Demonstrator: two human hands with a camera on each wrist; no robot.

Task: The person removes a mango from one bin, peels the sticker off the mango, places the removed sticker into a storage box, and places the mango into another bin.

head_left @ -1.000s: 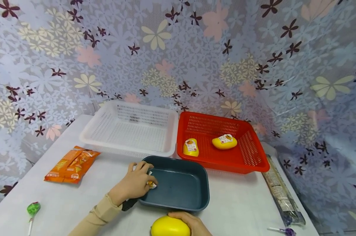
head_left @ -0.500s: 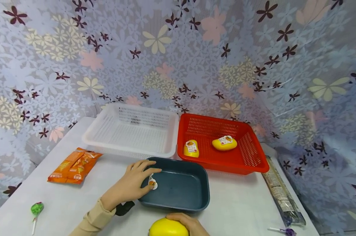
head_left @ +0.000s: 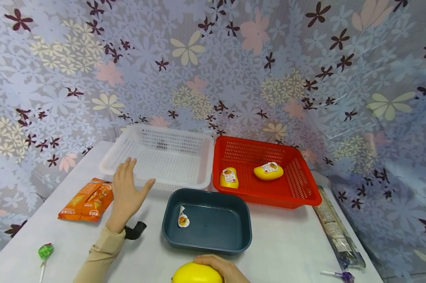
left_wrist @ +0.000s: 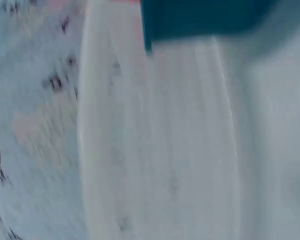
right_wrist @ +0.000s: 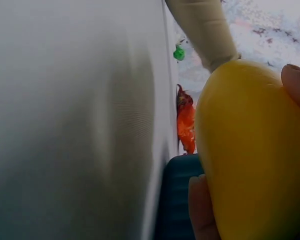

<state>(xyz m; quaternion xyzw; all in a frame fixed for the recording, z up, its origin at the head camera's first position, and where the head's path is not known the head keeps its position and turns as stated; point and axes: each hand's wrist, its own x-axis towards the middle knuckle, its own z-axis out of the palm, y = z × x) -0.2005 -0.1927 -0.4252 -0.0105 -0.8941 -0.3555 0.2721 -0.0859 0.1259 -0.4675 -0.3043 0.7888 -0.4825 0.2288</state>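
In the head view my right hand grips a smooth yellow mango at the bottom edge. The right wrist view shows the mango large, with thumb and fingertips curled round its sides. My left hand is raised with spread fingers and holds nothing. It lies between the orange snack bag and a dark teal tray, its fingers overlapping the white basket's front edge in the head view. Inside the tray's left end sits a crumpled white sticker with an orange print.
A white perforated basket and a red one stand along the back. Two labelled mangoes lie in the red basket. A green lollipop is at front left, a purple lollipop and a long clear packet at right.
My left hand has let go of the sticker, leaving it in the tray, and moved up and left with fingers spreading. The right hand and mango have shifted slightly left and down.
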